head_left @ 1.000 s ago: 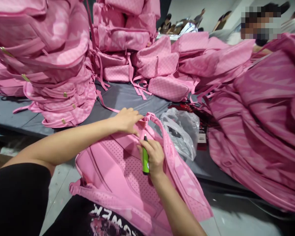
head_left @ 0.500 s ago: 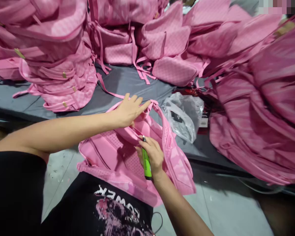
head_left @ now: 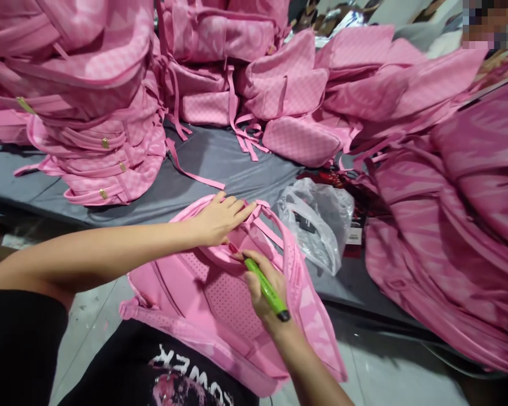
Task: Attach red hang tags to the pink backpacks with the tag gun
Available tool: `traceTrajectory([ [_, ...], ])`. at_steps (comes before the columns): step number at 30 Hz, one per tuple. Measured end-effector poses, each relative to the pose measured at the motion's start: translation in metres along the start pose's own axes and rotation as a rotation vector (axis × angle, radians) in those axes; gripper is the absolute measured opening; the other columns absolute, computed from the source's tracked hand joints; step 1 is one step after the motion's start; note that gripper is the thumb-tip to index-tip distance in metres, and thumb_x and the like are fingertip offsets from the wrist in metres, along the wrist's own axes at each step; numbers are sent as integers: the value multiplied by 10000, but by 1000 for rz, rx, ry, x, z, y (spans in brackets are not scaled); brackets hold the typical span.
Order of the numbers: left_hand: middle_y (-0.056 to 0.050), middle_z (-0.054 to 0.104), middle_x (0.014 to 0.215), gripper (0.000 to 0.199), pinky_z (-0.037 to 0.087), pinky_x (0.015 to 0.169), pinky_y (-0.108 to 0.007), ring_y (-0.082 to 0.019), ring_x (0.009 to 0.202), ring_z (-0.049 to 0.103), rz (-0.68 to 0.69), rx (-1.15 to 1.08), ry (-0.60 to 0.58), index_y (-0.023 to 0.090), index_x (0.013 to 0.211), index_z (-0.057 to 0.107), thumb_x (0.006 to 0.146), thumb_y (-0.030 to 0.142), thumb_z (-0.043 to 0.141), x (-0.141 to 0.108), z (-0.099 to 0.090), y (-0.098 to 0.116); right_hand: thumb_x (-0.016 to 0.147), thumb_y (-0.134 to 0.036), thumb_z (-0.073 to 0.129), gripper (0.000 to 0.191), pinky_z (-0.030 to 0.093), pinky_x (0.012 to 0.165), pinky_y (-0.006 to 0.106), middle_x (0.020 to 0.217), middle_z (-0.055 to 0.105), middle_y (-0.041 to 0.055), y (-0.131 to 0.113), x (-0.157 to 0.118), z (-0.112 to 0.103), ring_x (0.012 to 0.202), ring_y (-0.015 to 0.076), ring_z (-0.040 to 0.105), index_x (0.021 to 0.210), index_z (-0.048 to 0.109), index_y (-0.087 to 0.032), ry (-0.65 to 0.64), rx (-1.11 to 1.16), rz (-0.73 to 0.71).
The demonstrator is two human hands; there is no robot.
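A pink backpack [head_left: 232, 293] leans across my lap against the table edge, its dotted mesh panel and padded straps facing up. My left hand [head_left: 220, 220] lies over its upper edge, fingers on top and the thumb tucked below, gripping the fabric. In my right hand [head_left: 268, 282] is a green marker [head_left: 266, 289] with black ends, slanting from the fingers down toward the wrist. The fingertips of that hand are close to a fold near the backpack's top, just below my left hand. What they touch there is partly hidden.
A crumpled clear plastic bag [head_left: 315, 225] lies on the grey-covered table [head_left: 203, 152], beside a tag with a white label [head_left: 354, 236]. Stacked pink backpacks [head_left: 110, 135] rise at left, with more [head_left: 296, 135] at the back. A large pile [head_left: 457, 225] overhangs the right edge.
The marker has tilted, its lower end swinging right toward my wrist. A pink strap by my left hand now lies loose on the table. The whole view has shifted down slightly.
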State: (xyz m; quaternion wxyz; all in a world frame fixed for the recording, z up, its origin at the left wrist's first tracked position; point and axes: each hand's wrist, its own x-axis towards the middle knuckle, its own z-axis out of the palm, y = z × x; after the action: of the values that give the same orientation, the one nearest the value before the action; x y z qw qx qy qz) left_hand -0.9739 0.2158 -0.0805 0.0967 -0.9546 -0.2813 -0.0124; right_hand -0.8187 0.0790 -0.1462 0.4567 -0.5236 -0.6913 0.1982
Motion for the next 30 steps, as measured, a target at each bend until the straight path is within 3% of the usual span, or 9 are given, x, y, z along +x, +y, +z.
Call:
traceTrajectory([
  [3,-179,439,1479,1030,238,1145,-493,-331,1333,407,-23,34,19,112,1541,192,763,493,750,0,2,-1,933,-445,551,292,589,718,369,889,746,57,4,14,-8,806,228,726,1120,490,-229,33,183,259],
  [6,-190,320,1561,1071,160,1176,-526,-362,1426,288,-74,53,-1,153,1552,177,741,562,745,1,6,0,881,-496,622,297,547,601,308,810,720,35,6,29,-13,668,194,684,959,546,-220,18,211,390],
  [10,-187,282,1580,1070,214,1162,-505,-354,1426,293,-139,31,-42,143,1559,150,756,549,729,6,10,0,853,-472,684,262,539,713,353,867,724,47,6,45,-19,767,210,679,910,669,-217,-74,52,213],
  [13,-185,274,1585,1041,255,1138,-491,-352,1418,298,-165,20,-77,130,1554,172,764,518,728,9,11,1,886,-439,668,233,511,892,420,1018,743,54,5,49,-23,961,239,681,1000,703,-239,-249,14,43],
  [16,-183,285,1582,999,294,1104,-471,-351,1391,325,-182,13,-91,120,1547,200,774,479,722,11,11,0,958,-381,563,217,485,950,432,1090,732,46,4,53,-27,1029,226,665,1062,705,-254,-369,-16,58],
  [20,-177,287,1580,937,314,1073,-459,-341,1348,363,-197,14,-93,121,1541,224,798,450,692,14,12,0,927,-337,572,167,495,818,410,940,719,53,8,60,-33,881,225,661,974,693,-231,-309,-141,169],
  [23,-170,285,1584,899,308,1073,-457,-334,1339,370,-201,19,-105,131,1541,228,816,424,671,16,14,0,882,-319,648,115,479,797,385,890,721,20,12,64,-31,812,202,664,956,660,-232,-263,-65,218],
  [27,-175,306,1572,851,320,1059,-459,-336,1321,387,-195,17,-86,121,1524,268,825,400,664,17,15,-1,880,-291,687,98,440,855,399,944,733,10,14,63,-27,868,202,668,961,678,-236,-344,-145,43],
  [30,-183,312,1566,853,330,1042,-459,-344,1315,387,-181,12,-78,114,1507,302,809,414,689,18,17,-2,890,-259,680,106,441,803,396,923,726,33,16,55,-26,845,211,650,989,679,-222,-274,-261,-39],
])
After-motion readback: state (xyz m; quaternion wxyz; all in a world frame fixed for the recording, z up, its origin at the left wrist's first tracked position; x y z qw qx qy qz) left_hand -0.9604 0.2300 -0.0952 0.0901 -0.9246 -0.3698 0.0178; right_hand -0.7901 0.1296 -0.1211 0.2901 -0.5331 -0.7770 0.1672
